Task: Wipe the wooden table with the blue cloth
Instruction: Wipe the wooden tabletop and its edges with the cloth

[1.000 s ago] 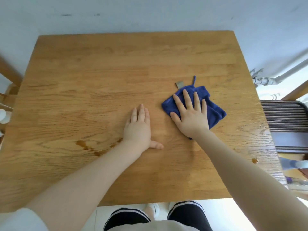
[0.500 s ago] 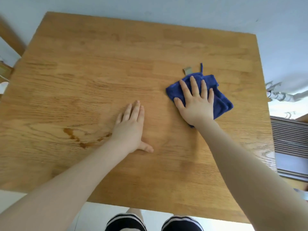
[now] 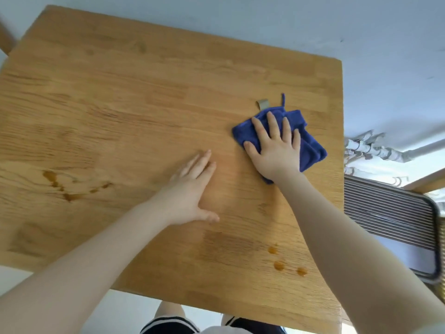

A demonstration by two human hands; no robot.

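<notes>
- Two hands are lying flat on the wooden table [image 3: 120, 97], with the camera looking down from above.
- The right hand [image 3: 277, 150] is pressing on the blue cloth [image 3: 310, 145], fingers [image 3: 273, 124] straight and spread wide; nothing is being pinched. The broad palm contact is probably serving to hold the cloth down so that it slides under pressure.
- The blue cloth is lying folded on the right part of the table, touching the wood, with a grey tag [image 3: 262, 103] and a thin loop [image 3: 283, 98] sticking out at its far edge.
- The left hand [image 3: 190, 191] is resting on bare wood just left of the cloth, fingers straight and close together, thumb out; it is likely bracing the body.
- Brown spill marks [image 3: 65, 186] are showing at the left, well apart from the cloth; further brown drops [image 3: 279, 265] are sitting near the near right edge. Both patches look not yet wiped.
- No containers are appearing on the table; a slatted chair seat [image 3: 385, 213] is standing to the right of it.
</notes>
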